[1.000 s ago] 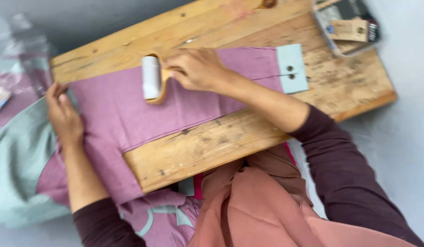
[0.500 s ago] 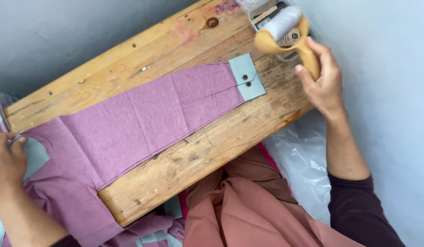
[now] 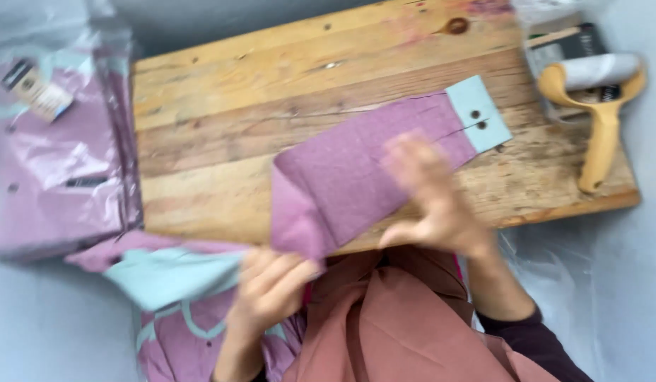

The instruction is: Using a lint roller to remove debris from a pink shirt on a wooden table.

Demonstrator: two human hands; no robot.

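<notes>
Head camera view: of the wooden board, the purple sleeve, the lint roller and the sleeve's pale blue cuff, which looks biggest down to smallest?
1. Wooden board
2. Purple sleeve
3. Lint roller
4. Pale blue cuff

Your mauve sleeve [image 3: 349,180] lies diagonally across the wooden board [image 3: 222,92], folded back on itself at the board's near edge. Its pale blue-green cuff [image 3: 476,113], with two dark buttons, sits flat toward the board's far right corner. It's a bit motion-blurred.

Wooden board [image 3: 222,134], mauve sleeve [image 3: 356,177], lint roller [image 3: 598,106]
</notes>
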